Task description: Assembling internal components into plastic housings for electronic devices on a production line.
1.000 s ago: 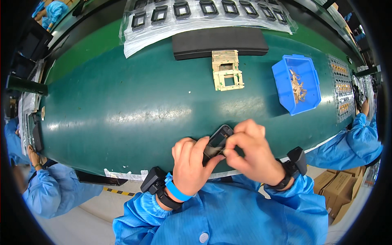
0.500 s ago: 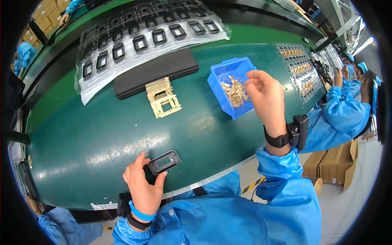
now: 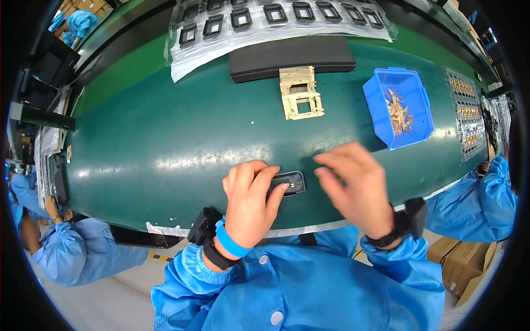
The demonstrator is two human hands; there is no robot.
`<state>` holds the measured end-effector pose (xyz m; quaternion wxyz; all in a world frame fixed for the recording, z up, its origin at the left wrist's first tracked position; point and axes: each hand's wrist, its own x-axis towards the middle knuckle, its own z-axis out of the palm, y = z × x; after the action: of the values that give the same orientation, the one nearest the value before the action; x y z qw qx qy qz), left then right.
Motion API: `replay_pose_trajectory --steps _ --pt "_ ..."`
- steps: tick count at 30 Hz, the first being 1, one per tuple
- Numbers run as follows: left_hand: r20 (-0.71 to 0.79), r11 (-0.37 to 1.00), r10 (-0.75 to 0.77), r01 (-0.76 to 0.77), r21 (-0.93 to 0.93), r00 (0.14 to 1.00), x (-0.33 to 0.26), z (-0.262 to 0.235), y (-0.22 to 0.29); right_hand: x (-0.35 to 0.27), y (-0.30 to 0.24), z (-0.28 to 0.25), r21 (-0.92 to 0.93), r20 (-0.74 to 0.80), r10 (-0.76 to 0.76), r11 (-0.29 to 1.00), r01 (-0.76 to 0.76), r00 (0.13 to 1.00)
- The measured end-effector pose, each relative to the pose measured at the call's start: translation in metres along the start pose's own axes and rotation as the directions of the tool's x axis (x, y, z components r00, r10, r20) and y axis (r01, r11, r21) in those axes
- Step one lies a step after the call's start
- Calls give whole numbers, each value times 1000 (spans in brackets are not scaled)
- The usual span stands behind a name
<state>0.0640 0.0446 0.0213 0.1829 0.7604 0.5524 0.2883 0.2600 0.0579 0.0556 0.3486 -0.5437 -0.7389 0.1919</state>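
A small dark rectangular plastic housing (image 3: 298, 182) with a window in its middle lies near the front of the green table. Thumb and fingers of my left hand (image 3: 249, 199) grip its left end and cover part of it. To its right my right hand (image 3: 358, 190) hovers, a little blurred, thumb and forefinger apart and nothing visible between them. Beyond it stands a blue bin (image 3: 381, 118) with thin tan strips (image 3: 398, 113) inside. A stack of cream-coloured cut-out frames (image 3: 301, 94) sits farther back, against a long black block (image 3: 292, 58).
Clear plastic trays with several black frames (image 3: 241, 19) lie along the far side. More trays with orange-coloured parts (image 3: 468, 113) are at the right. People in blue work at both sides, and cardboard boxes (image 3: 461, 262) stand on the floor at the lower right.
My right hand has come from the blue bin toward the housing, its fingers now apart. My left hand still holds the housing. The whole view has swung, shifting the table's things rightward and up.
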Motion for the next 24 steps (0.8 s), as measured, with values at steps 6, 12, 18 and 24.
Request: replay_pose_trajectory --steps 6,12,18,24 --pt "-26 1000 -4 4 8 1000 3 7 -2 -7 8 34 137 165 27 989 -50 986" --pt "-74 999 47 -45 31 996 5 4 -8 -3 7 35 148 176 118 978 -145 977" --pt "-53 998 62 -62 6 997 4 1 -13 0 7 30 116 220 135 980 -163 966" --pt "-55 995 104 -103 17 993 4 4 -15 7 8 39 98 210 -155 986 136 965"
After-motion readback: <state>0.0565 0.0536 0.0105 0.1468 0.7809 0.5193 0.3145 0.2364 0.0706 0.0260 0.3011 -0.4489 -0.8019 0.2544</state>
